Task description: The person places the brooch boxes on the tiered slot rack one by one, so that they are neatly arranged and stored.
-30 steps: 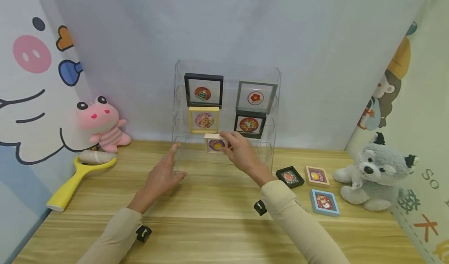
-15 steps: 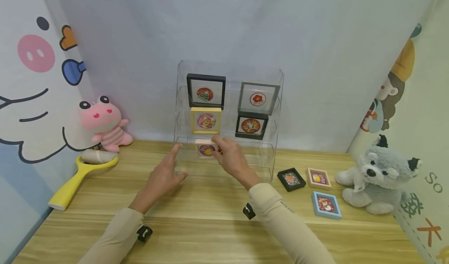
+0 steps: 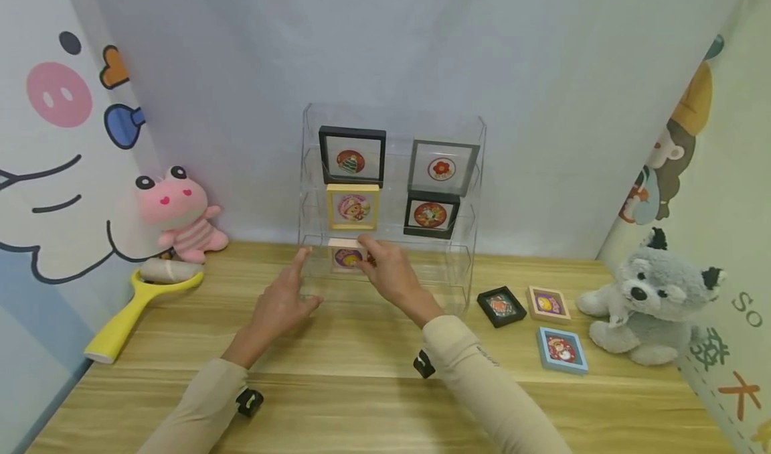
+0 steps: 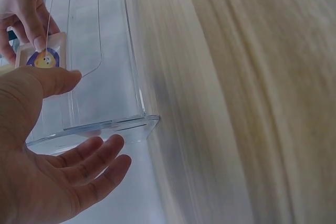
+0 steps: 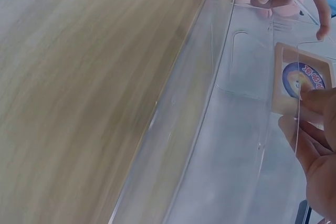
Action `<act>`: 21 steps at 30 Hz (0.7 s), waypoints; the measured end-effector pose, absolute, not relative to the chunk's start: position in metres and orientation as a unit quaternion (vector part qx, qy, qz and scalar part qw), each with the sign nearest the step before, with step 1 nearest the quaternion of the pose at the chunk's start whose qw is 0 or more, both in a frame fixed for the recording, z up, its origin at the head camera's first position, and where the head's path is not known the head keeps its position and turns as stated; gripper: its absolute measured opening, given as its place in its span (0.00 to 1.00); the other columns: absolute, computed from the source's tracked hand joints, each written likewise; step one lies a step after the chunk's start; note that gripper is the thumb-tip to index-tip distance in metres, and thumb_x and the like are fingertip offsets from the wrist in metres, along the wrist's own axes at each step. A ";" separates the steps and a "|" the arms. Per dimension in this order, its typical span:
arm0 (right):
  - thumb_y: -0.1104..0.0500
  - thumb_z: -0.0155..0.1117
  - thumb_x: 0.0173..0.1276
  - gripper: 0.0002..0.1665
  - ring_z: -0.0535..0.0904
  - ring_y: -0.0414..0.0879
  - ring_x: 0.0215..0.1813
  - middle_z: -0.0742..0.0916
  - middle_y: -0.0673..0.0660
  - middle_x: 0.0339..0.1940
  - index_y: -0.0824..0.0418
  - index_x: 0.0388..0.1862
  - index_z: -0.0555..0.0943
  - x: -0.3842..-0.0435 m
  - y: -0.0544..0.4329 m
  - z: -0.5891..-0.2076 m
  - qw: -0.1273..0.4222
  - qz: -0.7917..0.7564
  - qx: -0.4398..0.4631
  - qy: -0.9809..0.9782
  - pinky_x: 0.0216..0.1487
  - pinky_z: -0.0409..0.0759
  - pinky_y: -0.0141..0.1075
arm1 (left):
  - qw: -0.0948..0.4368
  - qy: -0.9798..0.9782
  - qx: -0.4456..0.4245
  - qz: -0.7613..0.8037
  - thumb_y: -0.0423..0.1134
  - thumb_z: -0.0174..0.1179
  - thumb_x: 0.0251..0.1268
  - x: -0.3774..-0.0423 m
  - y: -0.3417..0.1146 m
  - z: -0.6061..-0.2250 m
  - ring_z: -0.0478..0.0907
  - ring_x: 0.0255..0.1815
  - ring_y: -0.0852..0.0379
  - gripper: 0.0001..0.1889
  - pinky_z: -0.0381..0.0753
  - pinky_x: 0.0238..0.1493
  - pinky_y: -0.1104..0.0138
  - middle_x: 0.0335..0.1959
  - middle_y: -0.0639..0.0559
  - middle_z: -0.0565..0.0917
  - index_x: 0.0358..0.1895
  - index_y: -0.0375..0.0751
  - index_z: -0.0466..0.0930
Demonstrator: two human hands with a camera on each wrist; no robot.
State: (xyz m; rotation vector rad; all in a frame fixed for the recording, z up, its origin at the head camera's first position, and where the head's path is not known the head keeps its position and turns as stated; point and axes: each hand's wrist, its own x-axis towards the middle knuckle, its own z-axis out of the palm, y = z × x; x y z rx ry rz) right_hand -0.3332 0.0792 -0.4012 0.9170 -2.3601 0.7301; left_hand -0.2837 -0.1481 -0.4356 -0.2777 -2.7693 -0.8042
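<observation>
My right hand [image 3: 393, 272] pinches a small beige display frame [image 3: 343, 258] by its right side. The frame holds a purple round badge with a yellow figure. It is at the left part of the lower tier of a clear acrylic display rack [image 3: 397, 149]; from the left and right wrist views, I cannot tell whether its bottom edge rests on the shelf. My left hand [image 3: 282, 301] is at the rack's lower left side, thumb and fingers spread around the side panel [image 4: 113, 124]. Its fingers look relaxed, and contact with the panel is unclear.
Above stand a black frame [image 3: 352, 156], a grey frame [image 3: 444, 167], a yellow frame [image 3: 353, 207] and another black frame [image 3: 431, 214]. Right on the table lie black [image 3: 501, 306], beige [image 3: 549, 304] and blue [image 3: 562, 350] frames, beside a plush dog [image 3: 650, 300]. Left: plush frog [image 3: 181, 206], lint roller [image 3: 123, 323].
My right hand has carried the beige frame leftward and slightly down along the lower tier, with only a small shift in the last half second. My left hand has stayed in place.
</observation>
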 end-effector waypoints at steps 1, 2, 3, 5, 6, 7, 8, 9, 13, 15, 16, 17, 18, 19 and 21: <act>0.64 0.74 0.61 0.21 0.86 0.50 0.33 0.88 0.60 0.31 0.61 0.52 0.78 -0.333 0.081 -0.401 0.244 0.271 0.336 -0.868 0.34 0.85 0.36 | 0.121 -0.949 -0.095 -0.276 0.42 0.73 0.53 -0.284 -0.147 -0.436 0.82 0.40 0.39 0.52 0.80 0.26 0.54 0.50 0.33 0.80 0.78 0.51 0.48; 0.64 0.74 0.61 0.22 0.86 0.50 0.34 0.88 0.60 0.33 0.61 0.54 0.78 -0.332 0.084 -0.400 0.237 0.272 0.333 -0.871 0.35 0.85 0.36 | 0.121 -0.949 -0.095 -0.277 0.42 0.73 0.53 -0.284 -0.147 -0.435 0.82 0.40 0.40 0.52 0.80 0.26 0.54 0.50 0.33 0.80 0.78 0.51 0.48; 0.64 0.73 0.61 0.23 0.87 0.51 0.35 0.89 0.61 0.34 0.62 0.55 0.77 -0.332 0.086 -0.399 0.232 0.274 0.331 -0.873 0.36 0.85 0.37 | 0.120 -0.949 -0.093 -0.277 0.42 0.73 0.53 -0.284 -0.146 -0.435 0.82 0.39 0.40 0.52 0.80 0.26 0.55 0.49 0.33 0.81 0.78 0.51 0.47; 0.63 0.73 0.62 0.26 0.88 0.52 0.37 0.89 0.64 0.37 0.62 0.58 0.77 -0.330 0.093 -0.397 0.221 0.278 0.326 -0.876 0.39 0.86 0.38 | 0.121 -0.949 -0.092 -0.277 0.42 0.73 0.53 -0.285 -0.146 -0.435 0.81 0.39 0.40 0.53 0.80 0.26 0.54 0.48 0.33 0.81 0.78 0.52 0.47; 0.63 0.73 0.62 0.27 0.88 0.53 0.37 0.89 0.65 0.38 0.63 0.59 0.77 -0.329 0.096 -0.396 0.219 0.282 0.326 -0.876 0.40 0.87 0.39 | 0.121 -0.949 -0.092 -0.277 0.42 0.73 0.53 -0.285 -0.145 -0.435 0.81 0.39 0.40 0.53 0.80 0.26 0.54 0.48 0.33 0.81 0.78 0.52 0.47; 0.63 0.73 0.62 0.27 0.88 0.54 0.38 0.89 0.66 0.38 0.64 0.60 0.77 -0.327 0.100 -0.395 0.220 0.284 0.327 -0.874 0.41 0.87 0.40 | 0.122 -0.949 -0.092 -0.278 0.42 0.73 0.53 -0.285 -0.145 -0.435 0.81 0.39 0.40 0.53 0.80 0.27 0.54 0.48 0.33 0.81 0.78 0.52 0.47; 0.64 0.72 0.62 0.28 0.88 0.55 0.38 0.89 0.66 0.39 0.65 0.61 0.77 -0.325 0.104 -0.393 0.220 0.288 0.328 -0.872 0.41 0.87 0.41 | 0.121 -0.948 -0.092 -0.278 0.42 0.73 0.53 -0.285 -0.145 -0.435 0.81 0.38 0.40 0.53 0.80 0.27 0.54 0.47 0.33 0.81 0.78 0.52 0.47; 0.64 0.72 0.62 0.28 0.88 0.56 0.38 0.89 0.67 0.39 0.66 0.61 0.77 -0.323 0.108 -0.392 0.221 0.294 0.331 -0.869 0.42 0.87 0.42 | 0.123 -0.948 -0.092 -0.278 0.42 0.74 0.53 -0.285 -0.145 -0.435 0.81 0.38 0.41 0.52 0.80 0.27 0.53 0.47 0.33 0.82 0.78 0.52 0.48; 0.66 0.71 0.63 0.27 0.87 0.56 0.39 0.88 0.66 0.39 0.68 0.61 0.78 -0.314 0.126 -0.387 0.232 0.314 0.333 -0.858 0.42 0.87 0.42 | 0.126 -0.947 -0.098 -0.280 0.42 0.74 0.53 -0.285 -0.144 -0.435 0.81 0.38 0.41 0.52 0.80 0.27 0.53 0.47 0.33 0.82 0.78 0.52 0.48; 0.66 0.71 0.63 0.26 0.87 0.55 0.38 0.88 0.65 0.39 0.69 0.60 0.79 -0.309 0.136 -0.385 0.239 0.318 0.329 -0.856 0.42 0.87 0.40 | 0.129 -0.946 -0.101 -0.281 0.42 0.74 0.53 -0.285 -0.144 -0.435 0.81 0.38 0.40 0.52 0.80 0.27 0.53 0.47 0.33 0.82 0.77 0.51 0.48; 0.66 0.71 0.64 0.25 0.87 0.54 0.38 0.87 0.65 0.38 0.69 0.60 0.79 -0.307 0.141 -0.384 0.244 0.319 0.325 -0.856 0.41 0.87 0.39 | 0.128 -0.946 -0.102 -0.281 0.42 0.74 0.53 -0.285 -0.144 -0.435 0.81 0.39 0.40 0.52 0.80 0.27 0.53 0.47 0.33 0.82 0.77 0.51 0.48; 0.66 0.70 0.64 0.25 0.87 0.53 0.37 0.87 0.64 0.38 0.68 0.60 0.79 -0.304 0.145 -0.382 0.249 0.321 0.320 -0.856 0.41 0.87 0.38 | 0.128 -0.946 -0.102 -0.281 0.42 0.74 0.53 -0.285 -0.144 -0.435 0.81 0.39 0.40 0.52 0.80 0.27 0.53 0.47 0.33 0.82 0.77 0.51 0.48; 0.66 0.70 0.65 0.24 0.87 0.52 0.37 0.87 0.64 0.37 0.68 0.60 0.79 -0.301 0.150 -0.380 0.256 0.319 0.315 -0.856 0.40 0.87 0.38 | 0.128 -0.945 -0.103 -0.282 0.41 0.74 0.53 -0.285 -0.144 -0.435 0.81 0.39 0.40 0.52 0.80 0.27 0.53 0.48 0.32 0.82 0.77 0.51 0.48; 0.66 0.70 0.65 0.23 0.87 0.52 0.36 0.87 0.63 0.36 0.68 0.59 0.79 -0.299 0.155 -0.378 0.265 0.318 0.310 -0.856 0.39 0.86 0.37 | 0.127 -0.945 -0.102 -0.283 0.41 0.74 0.53 -0.285 -0.145 -0.435 0.81 0.39 0.40 0.51 0.79 0.26 0.53 0.48 0.32 0.81 0.77 0.51 0.48; 0.66 0.69 0.65 0.21 0.86 0.50 0.34 0.87 0.61 0.33 0.68 0.57 0.80 -0.294 0.164 -0.374 0.288 0.318 0.300 -0.852 0.36 0.86 0.37 | 0.124 -0.945 -0.101 -0.284 0.41 0.74 0.52 -0.284 -0.145 -0.435 0.81 0.39 0.40 0.52 0.79 0.26 0.54 0.48 0.32 0.81 0.77 0.51 0.48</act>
